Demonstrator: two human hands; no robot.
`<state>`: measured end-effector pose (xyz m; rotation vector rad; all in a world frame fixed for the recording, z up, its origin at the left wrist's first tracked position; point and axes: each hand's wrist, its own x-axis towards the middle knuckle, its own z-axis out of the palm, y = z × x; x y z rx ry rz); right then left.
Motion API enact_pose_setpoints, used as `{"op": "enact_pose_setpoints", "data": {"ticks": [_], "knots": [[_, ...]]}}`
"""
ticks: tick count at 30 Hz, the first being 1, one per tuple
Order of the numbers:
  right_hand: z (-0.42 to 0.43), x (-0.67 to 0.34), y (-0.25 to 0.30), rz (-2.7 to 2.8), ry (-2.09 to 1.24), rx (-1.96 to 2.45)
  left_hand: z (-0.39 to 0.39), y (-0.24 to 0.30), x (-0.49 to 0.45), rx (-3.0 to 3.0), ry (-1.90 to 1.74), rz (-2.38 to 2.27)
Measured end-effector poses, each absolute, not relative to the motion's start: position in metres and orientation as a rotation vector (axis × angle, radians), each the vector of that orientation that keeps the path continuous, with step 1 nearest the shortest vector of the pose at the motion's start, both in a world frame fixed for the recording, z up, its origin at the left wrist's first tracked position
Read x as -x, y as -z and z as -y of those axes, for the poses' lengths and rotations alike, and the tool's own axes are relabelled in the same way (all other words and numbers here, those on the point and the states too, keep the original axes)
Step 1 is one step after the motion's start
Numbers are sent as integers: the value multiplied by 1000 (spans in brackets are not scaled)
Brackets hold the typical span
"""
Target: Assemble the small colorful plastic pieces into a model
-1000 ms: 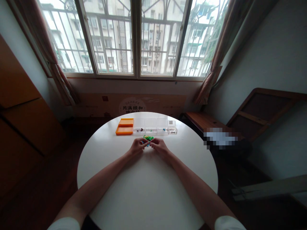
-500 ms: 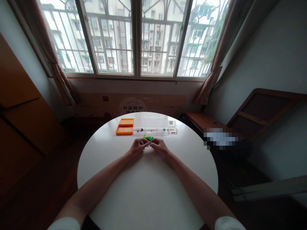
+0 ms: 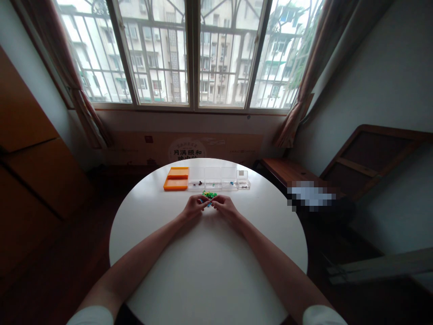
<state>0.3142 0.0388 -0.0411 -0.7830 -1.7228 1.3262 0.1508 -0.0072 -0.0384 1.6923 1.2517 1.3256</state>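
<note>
Both my hands rest on the round white table (image 3: 209,266), fingertips meeting at its far middle. My left hand (image 3: 194,206) and my right hand (image 3: 226,207) are curled in a pinch around small blue pieces too tiny to name. Just beyond the fingertips lies a little heap of green and yellow bits (image 3: 209,194). Behind the heap stands a row of clear plastic boxes (image 3: 219,178) with a few small dark and blue pieces inside. An orange lid (image 3: 176,178) lies at the row's left end.
A barred window (image 3: 192,54) with curtains fills the far wall. A cardboard panel with printed characters (image 3: 186,149) leans under it. A wooden cabinet (image 3: 30,153) is at the left; a wooden bench and frame (image 3: 355,167) at the right.
</note>
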Motion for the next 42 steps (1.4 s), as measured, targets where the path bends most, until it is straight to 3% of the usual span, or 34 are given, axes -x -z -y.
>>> {"op": "enact_pose_setpoints", "data": {"ticks": [42], "knots": [[-38,-315,40,1732,-1342,787,9,39,-151,-1637,-1261,-1215]]}}
